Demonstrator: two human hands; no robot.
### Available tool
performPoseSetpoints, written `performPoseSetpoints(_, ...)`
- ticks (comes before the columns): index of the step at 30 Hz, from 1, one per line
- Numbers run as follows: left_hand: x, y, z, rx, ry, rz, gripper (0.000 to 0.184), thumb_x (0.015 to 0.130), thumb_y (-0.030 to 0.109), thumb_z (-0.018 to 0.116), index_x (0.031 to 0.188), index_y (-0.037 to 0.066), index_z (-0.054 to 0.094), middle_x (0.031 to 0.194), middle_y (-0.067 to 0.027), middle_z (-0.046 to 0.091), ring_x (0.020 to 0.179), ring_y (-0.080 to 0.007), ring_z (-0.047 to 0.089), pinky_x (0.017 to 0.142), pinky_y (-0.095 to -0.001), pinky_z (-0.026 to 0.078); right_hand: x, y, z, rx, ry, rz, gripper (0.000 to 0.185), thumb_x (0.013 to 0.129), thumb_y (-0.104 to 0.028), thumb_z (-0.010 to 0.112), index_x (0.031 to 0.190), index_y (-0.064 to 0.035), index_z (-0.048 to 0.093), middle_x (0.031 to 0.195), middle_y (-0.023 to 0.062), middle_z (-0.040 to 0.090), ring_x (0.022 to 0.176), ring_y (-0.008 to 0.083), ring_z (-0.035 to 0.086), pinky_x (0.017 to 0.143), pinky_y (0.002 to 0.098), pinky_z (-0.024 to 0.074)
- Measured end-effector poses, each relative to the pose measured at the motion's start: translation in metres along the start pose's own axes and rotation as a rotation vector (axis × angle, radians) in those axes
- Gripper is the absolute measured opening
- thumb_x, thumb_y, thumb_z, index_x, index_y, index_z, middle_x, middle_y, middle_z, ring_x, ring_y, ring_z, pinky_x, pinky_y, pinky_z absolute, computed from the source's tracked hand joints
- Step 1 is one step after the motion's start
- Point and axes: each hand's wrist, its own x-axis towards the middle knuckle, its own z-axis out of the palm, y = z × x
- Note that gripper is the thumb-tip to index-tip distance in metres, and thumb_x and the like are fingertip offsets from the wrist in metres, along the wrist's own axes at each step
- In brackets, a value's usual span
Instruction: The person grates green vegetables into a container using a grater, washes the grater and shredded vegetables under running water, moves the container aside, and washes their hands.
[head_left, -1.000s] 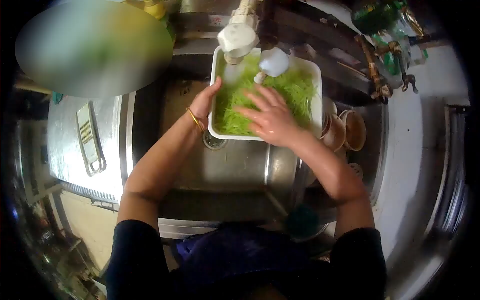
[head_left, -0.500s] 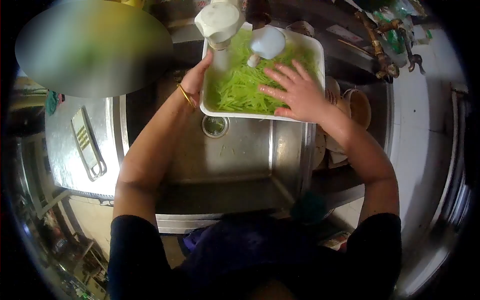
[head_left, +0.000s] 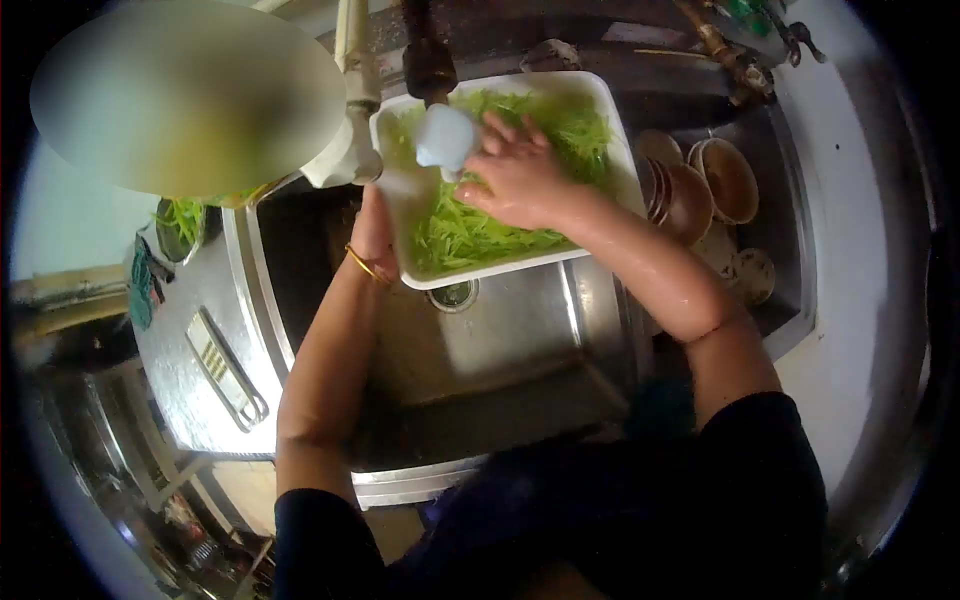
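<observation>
A white rectangular basin of shredded green vegetable in water is over the far part of the sink. My left hand grips the basin's left side, its fingers partly hidden by the wall. Inside the basin, my right hand lies over the shreds with its fingers apart. Its fingertips are close beside a pale blue tap knob; whether they touch it I cannot tell. A white tap stands over the basin's left rim, with a blurred whitish streak near its mouth.
The steel sink has a drain strainer below the basin's near edge. Stacked bowls sit in the compartment to the right. On the left steel counter lies a flat grater. Pipes with a valve run along the back right.
The whole view has shifted and turned with the head. My right hand has moved left and farther into the basin, toward the pale blue knob. My left hand still grips the basin's left side.
</observation>
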Motion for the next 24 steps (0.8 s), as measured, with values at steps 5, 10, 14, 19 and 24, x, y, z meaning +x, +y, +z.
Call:
performPoseSetpoints(5, 0.004, -0.005, -0.006, -0.058, -0.057, 0.001, 0.064, 0.091, 0.058, 0.034, 0.124, 0.005, 0.046, 0.118, -0.0095, 0.054, 0.108, -0.0232, 0.051, 0.094, -0.0367, 0.041, 0.007, 0.04, 0.009, 0.117, 0.014, 0.357, 0.065, 0.088, -0.056, 0.038, 0.142, -0.0214, 0.028, 0.149, 0.0123, 0.019, 0.137, 0.0338, 0.015, 0.109, 0.0532, 0.0138)
performPoseSetpoints(10, 0.013, -0.017, -0.024, -0.04, 0.009, 0.05, 0.066, 0.089, 0.063, 0.032, 0.118, 0.006, 0.05, 0.114, -0.0096, 0.055, 0.104, -0.0241, 0.053, 0.093, -0.0378, 0.042, 0.011, 0.009, 0.014, 0.12, 0.155, 0.236, 0.072, 0.083, -0.056, 0.048, 0.14, -0.0144, 0.031, 0.143, 0.0186, 0.027, 0.134, 0.0379, 0.021, 0.107, 0.0525, 0.021)
performPoseSetpoints(14, 0.007, -0.013, -0.019, -0.001, 0.034, -0.009, 0.064, 0.088, 0.063, 0.033, 0.116, 0.008, 0.051, 0.112, -0.0081, 0.057, 0.102, -0.0246, 0.053, 0.092, -0.0384, 0.042, 0.026, -0.014, 0.017, 0.115, 0.203, 0.06, 0.056, 0.083, -0.051, 0.05, 0.125, -0.015, 0.053, 0.145, 0.0166, 0.025, 0.134, 0.0374, 0.021, 0.106, 0.0566, 0.0181)
performPoseSetpoints(19, -0.002, -0.007, 0.008, -0.072, 0.047, 0.001, 0.057, 0.09, 0.059, 0.035, 0.111, 0.01, 0.054, 0.108, -0.0065, 0.058, 0.1, -0.0233, 0.054, 0.089, -0.038, 0.044, 0.019, -0.034, 0.022, 0.075, 0.187, 0.037, 0.045, 0.085, -0.048, 0.048, 0.118, -0.0193, 0.059, 0.142, 0.015, 0.034, 0.134, 0.0367, 0.023, 0.106, 0.0619, 0.0094)
performPoseSetpoints(24, 0.013, -0.02, -0.018, 0.004, -0.001, -0.025, 0.034, 0.091, 0.031, 0.046, 0.115, 0.008, 0.054, 0.108, -0.0069, 0.058, 0.101, -0.0221, 0.054, 0.086, -0.0397, 0.046, 0.0, -0.047, 0.014, 0.014, -0.055, -0.171, 0.047, 0.085, -0.048, 0.046, 0.114, -0.0131, 0.059, 0.123, 0.0137, 0.055, 0.123, 0.0346, 0.041, 0.107, 0.06, 0.007)
